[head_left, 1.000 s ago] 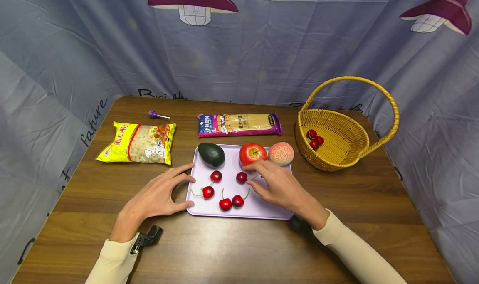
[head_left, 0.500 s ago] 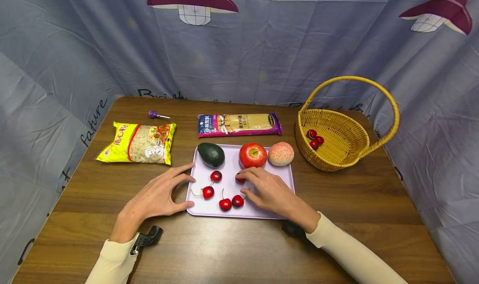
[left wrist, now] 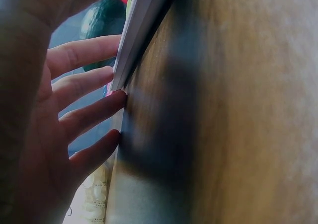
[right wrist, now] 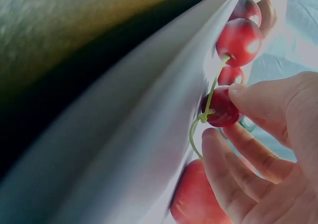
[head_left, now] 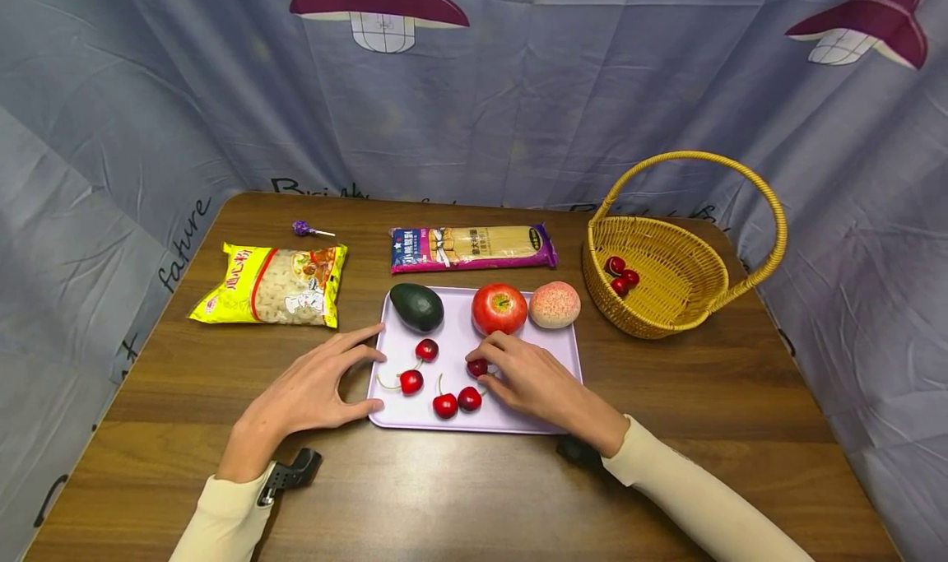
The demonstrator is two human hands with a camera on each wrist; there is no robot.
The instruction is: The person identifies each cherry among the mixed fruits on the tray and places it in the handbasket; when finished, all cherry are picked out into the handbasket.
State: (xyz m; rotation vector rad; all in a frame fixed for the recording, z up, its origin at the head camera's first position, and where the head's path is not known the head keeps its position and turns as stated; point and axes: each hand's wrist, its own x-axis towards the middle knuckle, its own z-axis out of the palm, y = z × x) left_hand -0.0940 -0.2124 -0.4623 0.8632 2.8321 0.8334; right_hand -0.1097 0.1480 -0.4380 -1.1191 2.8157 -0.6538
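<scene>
A lilac tray bears an avocado, an apple, a peach-like fruit and several red cherries with green stems. My right hand is over the tray's middle, thumb and fingers pinching a dark red cherry low over the tray surface. Two cherries, a front-left one and a right one, lie just in front of that hand. My left hand has its fingers spread, with fingertips touching the tray's left edge; the left wrist view shows them against its rim.
A yellow wicker basket with a tall handle stands at the right, holding a few cherries. Behind the tray lies a noodle pack. At the left are a yellow food bag and a purple lollipop.
My right hand has moved left and slightly toward the front edge, closing its fingers round the cherry, which has shifted a little nearer. My left hand keeps its place at the tray.
</scene>
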